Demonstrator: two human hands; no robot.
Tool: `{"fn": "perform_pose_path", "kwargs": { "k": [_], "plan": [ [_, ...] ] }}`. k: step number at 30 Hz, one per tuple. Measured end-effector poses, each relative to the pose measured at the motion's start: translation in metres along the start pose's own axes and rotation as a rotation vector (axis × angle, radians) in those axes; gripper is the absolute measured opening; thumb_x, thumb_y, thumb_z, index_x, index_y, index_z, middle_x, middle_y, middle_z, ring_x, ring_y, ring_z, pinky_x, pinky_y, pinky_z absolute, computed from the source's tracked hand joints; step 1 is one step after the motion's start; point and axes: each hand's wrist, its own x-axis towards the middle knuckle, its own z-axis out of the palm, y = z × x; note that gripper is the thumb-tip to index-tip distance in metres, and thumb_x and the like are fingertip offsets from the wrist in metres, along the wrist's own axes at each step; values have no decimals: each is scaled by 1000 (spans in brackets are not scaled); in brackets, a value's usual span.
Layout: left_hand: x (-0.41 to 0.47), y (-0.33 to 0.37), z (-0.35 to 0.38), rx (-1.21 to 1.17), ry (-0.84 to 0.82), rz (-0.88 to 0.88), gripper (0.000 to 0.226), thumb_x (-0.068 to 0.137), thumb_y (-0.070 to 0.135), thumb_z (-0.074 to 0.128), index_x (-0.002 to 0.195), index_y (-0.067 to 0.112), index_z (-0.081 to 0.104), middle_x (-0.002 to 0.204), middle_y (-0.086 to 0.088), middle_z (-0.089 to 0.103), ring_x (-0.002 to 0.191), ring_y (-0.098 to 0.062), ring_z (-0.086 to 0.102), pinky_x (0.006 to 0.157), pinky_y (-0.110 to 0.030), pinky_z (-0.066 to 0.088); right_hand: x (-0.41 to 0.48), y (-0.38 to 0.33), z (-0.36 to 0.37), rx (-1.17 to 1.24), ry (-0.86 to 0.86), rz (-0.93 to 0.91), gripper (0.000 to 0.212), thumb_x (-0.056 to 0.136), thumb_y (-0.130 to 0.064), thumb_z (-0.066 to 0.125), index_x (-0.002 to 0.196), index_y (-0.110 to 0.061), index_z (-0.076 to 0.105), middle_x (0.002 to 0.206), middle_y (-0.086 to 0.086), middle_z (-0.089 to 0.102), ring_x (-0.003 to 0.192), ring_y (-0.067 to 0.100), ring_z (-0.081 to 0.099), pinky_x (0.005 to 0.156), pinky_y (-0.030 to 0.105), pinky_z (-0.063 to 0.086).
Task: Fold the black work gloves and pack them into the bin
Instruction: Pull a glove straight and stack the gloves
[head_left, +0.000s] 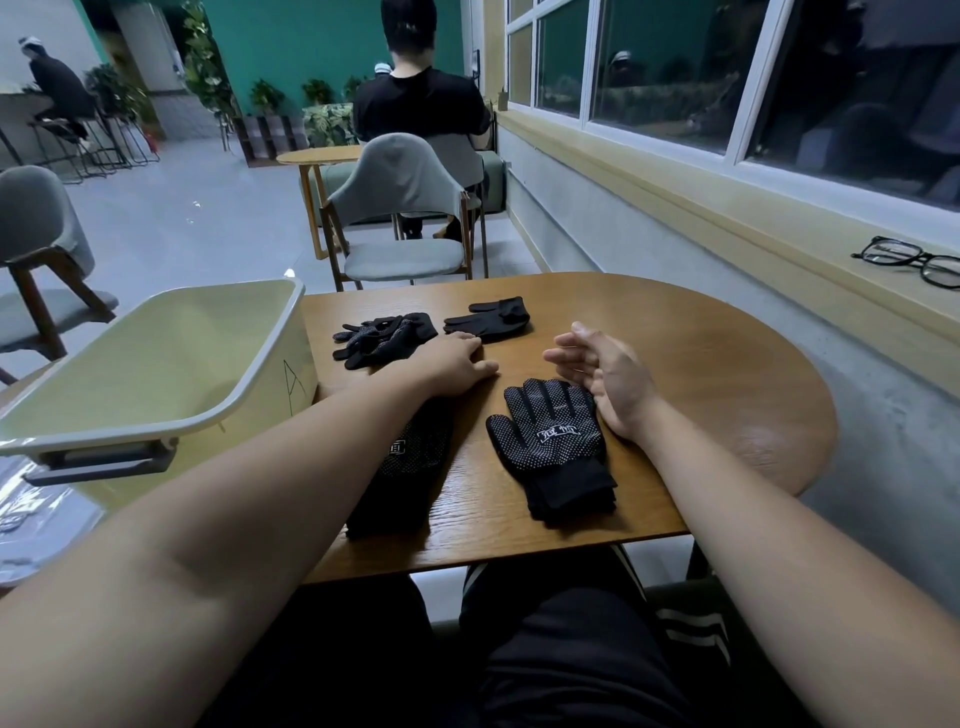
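Left hand (460, 364) and right hand (602, 376) rest slack, empty. Beside the bin (156, 353), the left forearm (311, 447) half-hides a glove stack (410, 467).

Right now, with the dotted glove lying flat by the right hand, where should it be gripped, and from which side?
Probably the cuff, approached from the table's near edge. The dotted glove lies flat, fingers splayed and pointing away, so the cuff is the thickest, closest part; the right hand sits open beside the glove's finger ends.

Count: four heaps of black gloves (553, 441), one cream bin (156, 353), one worktop (701, 364), one pair of spectacles (922, 258), two grey chairs (400, 176).
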Motion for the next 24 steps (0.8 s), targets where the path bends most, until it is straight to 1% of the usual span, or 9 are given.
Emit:
{"fn": "perform_pose_path", "kwargs": {
  "k": [3,7,9,12,15,18,19,21,24],
  "plan": [
    [-9,5,-7,12,41,32,62,105,58,52,148,15,59,158,-7,53,142,-30,50,113,-39,43,1,1,-1,-13,-5,-6,49,106,-39,59,125,7,64,121,31,71,122,40,68,114,50,50],
    [-34,10,-15,-31,156,104,47,108,41,53,141,11,65,153,-7,59,139,-28,53,115,-37,42,1,2,-2,-20,-13,-13,53,106,-40,59,128,9,62,121,31,71,122,40,67,113,50,50],
    [-47,13,-19,-30,177,141,43,108,39,54,139,13,68,149,-5,62,137,-26,56,113,-35,43,2,2,-2,-18,-20,-11,51,106,-41,59,126,6,64,120,30,72,122,40,68,113,50,51],
    [-65,15,-25,-45,151,150,40,107,41,56,134,19,74,138,-1,71,128,-23,63,108,-36,49,1,2,-2,-16,-20,-6,44,105,-43,60,119,-1,67,117,28,74,121,39,69,111,49,52],
    [-82,14,-28,-69,94,141,31,104,40,60,122,24,80,121,4,78,111,-17,69,98,-35,55,1,2,-2,-17,-27,-7,44,105,-44,60,117,-3,68,117,27,74,118,38,70,111,48,52],
    [-92,13,-28,-56,128,147,24,98,29,62,105,23,85,99,4,81,90,-15,71,83,-32,58,2,3,-2,-10,-30,-7,43,105,-42,60,116,-2,67,118,29,73,111,33,71,110,48,51],
    [-93,12,-28,-48,128,148,23,97,27,62,101,22,85,95,4,81,86,-15,71,80,-31,58,2,3,-2,-10,-32,-8,43,104,-43,61,116,-2,67,118,29,73,111,32,71,110,48,51],
    [-93,12,-29,-58,135,143,20,94,25,64,97,21,83,90,4,79,84,-15,70,76,-31,58,2,3,-2,-9,-36,-10,46,102,-45,62,117,-2,67,118,30,73,110,32,72,109,48,51],
    [-89,14,-31,-160,208,118,9,87,23,69,87,21,78,82,5,76,79,-15,68,69,-31,56,2,3,-3,1,-36,-9,45,102,-45,62,116,-2,67,118,30,73,111,32,72,109,47,52]
  ]
}}
